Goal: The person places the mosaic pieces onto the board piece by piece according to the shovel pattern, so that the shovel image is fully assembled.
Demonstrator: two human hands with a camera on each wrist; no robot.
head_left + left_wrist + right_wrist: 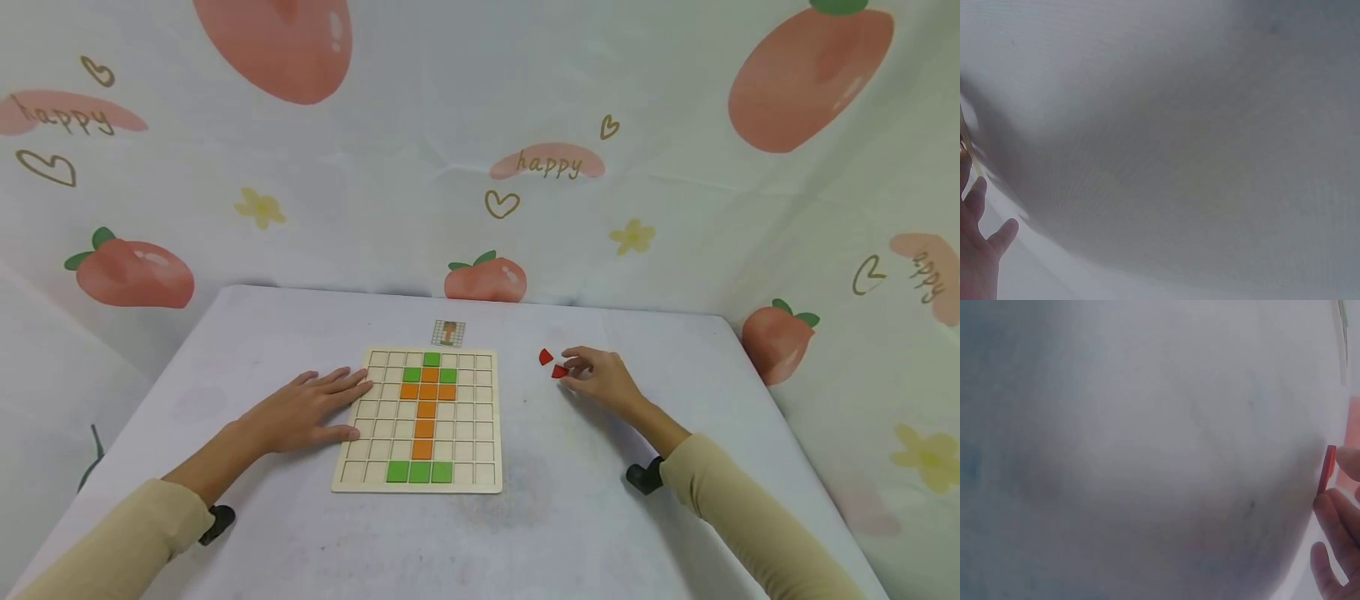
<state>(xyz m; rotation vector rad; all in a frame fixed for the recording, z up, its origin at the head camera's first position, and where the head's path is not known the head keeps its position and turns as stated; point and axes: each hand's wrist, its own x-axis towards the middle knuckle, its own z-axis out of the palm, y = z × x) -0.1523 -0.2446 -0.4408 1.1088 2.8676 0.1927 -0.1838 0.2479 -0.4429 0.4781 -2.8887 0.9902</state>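
My left hand (307, 414) lies spread over the left edge of a wooden grid board (468, 454), fingertips on its rim. In the left wrist view, the left hand's fingers (975, 234) show at the left edge. Orange tiles (425, 409) form a column with a crossbar on the board, with green tiles (419, 472) at its foot and around its top. My right hand (602, 381), fingers bent, pinches a red wedge-shaped piece (559, 372) at its fingertips; the wedge (1327, 469) also shows between the digits in the right wrist view. Another red wedge (546, 357) lies just left of it.
A small pattern card (448, 333) lies behind the board on the white-covered table (262, 333). A printed cloth (390, 200) with fruit, hearts and flowers hangs behind the table and at its sides.
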